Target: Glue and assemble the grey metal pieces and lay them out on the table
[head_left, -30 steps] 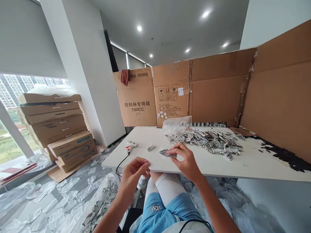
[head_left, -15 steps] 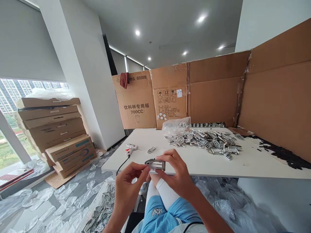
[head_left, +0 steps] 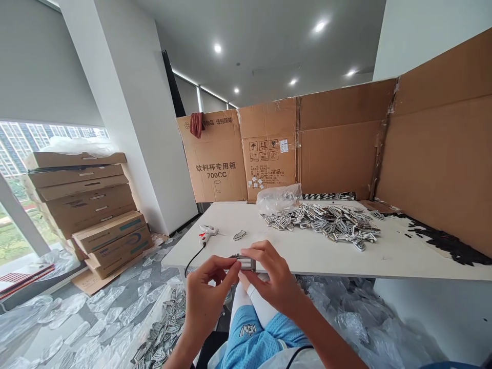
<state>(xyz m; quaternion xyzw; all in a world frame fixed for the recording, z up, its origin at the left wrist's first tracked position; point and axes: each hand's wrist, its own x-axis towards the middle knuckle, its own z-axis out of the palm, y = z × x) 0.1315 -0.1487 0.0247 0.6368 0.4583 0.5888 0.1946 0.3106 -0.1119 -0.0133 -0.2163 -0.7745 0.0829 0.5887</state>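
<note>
Between my two hands, over the near edge of the table, is a small grey frame-shaped piece (head_left: 249,264), long and rounded with an open middle. My right hand (head_left: 275,284) grips its right end between thumb and fingers. The thumb and forefinger of my left hand (head_left: 209,292) are pinched together at its left end and cover that part. On the table beyond lies a similar loose frame piece (head_left: 239,235). A white glue gun (head_left: 208,233) with a red trigger and black cord rests to its left.
A heap of similar pieces (head_left: 326,220) and a clear plastic bag (head_left: 279,199) sit on the white table (head_left: 230,215). Cardboard panels (head_left: 338,143) wall its back and right. More pieces (head_left: 163,328) lie low at the left. Stacked boxes (head_left: 92,197) stand by the window.
My left fingertips have closed in over the left end of the frame piece, where a pale bit showed before. My right hand and the piece have shifted slightly left.
</note>
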